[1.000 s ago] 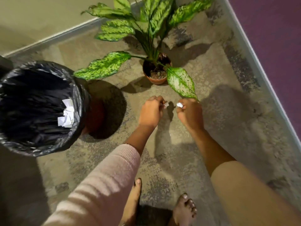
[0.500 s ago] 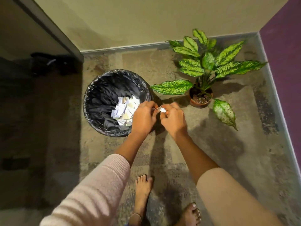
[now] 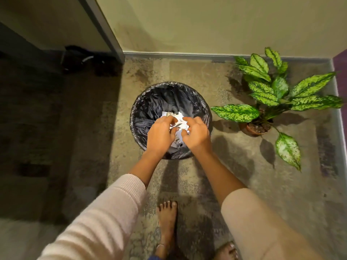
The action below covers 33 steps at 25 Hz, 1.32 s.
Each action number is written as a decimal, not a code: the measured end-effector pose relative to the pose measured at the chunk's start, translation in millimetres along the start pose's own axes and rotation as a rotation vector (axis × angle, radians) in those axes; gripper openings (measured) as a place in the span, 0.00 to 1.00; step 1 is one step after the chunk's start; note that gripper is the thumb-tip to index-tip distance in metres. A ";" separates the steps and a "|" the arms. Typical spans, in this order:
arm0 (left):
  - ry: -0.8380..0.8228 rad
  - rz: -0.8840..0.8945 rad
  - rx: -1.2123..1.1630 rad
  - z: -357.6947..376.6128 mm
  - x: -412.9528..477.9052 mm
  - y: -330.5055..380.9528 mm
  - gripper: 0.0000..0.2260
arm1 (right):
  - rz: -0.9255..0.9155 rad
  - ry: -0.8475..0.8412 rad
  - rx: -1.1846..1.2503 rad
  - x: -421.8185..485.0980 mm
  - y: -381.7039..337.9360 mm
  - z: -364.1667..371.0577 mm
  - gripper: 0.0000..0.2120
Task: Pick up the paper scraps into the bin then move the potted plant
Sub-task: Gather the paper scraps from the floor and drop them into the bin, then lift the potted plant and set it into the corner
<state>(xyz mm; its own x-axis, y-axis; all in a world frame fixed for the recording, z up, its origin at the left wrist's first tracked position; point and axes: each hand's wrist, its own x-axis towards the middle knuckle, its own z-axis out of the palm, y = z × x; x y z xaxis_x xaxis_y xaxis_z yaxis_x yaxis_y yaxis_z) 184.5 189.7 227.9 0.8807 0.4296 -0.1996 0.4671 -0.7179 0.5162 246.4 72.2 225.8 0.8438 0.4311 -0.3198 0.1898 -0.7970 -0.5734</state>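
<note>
A round bin point(image 3: 144, 102) lined with a black bag stands on the floor in front of me, with a heap of white paper scraps point(image 3: 177, 118) at its bottom. My left hand point(image 3: 160, 135) and my right hand point(image 3: 197, 136) hover side by side over the bin's near half. Their fingers are loosely apart and point down at the scraps, and I see nothing pinched in them. The potted plant point(image 3: 258, 128), with a brown clay pot and speckled green leaves, stands on the floor to the right of the bin, close to the corner.
A beige wall point(image 3: 206, 25) runs behind the bin and a purple wall point(image 3: 341, 72) closes the right side. A door frame edge point(image 3: 105, 30) stands at back left with dark items point(image 3: 80, 57) behind it. My bare feet point(image 3: 167, 218) are just behind the bin.
Both hands moved left from beside the plant to above the bin. The small scraps pinched in each hand's fingertips are no longer there, and the fingers have spread.
</note>
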 end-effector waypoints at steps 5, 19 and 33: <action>-0.138 -0.008 0.126 -17.9 10.0 -25.5 0.18 | -0.072 -0.007 -0.052 3.2 -15.1 0.3 0.21; -0.130 0.133 0.199 -14.5 31.4 54.0 0.13 | 0.068 0.032 -0.124 9.0 41.5 -70.7 0.16; -0.599 0.018 0.343 157.8 48.9 221.5 0.12 | 0.378 0.295 -0.095 11.7 267.5 -203.7 0.06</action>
<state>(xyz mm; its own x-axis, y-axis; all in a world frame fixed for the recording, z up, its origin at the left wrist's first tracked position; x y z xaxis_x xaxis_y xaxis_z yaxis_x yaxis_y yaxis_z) 343.5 -34.8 201.0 0.7342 0.1102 -0.6699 0.3636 -0.8972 0.2508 409.2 -222.2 222.3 0.9661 -0.0233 -0.2572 -0.1240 -0.9154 -0.3829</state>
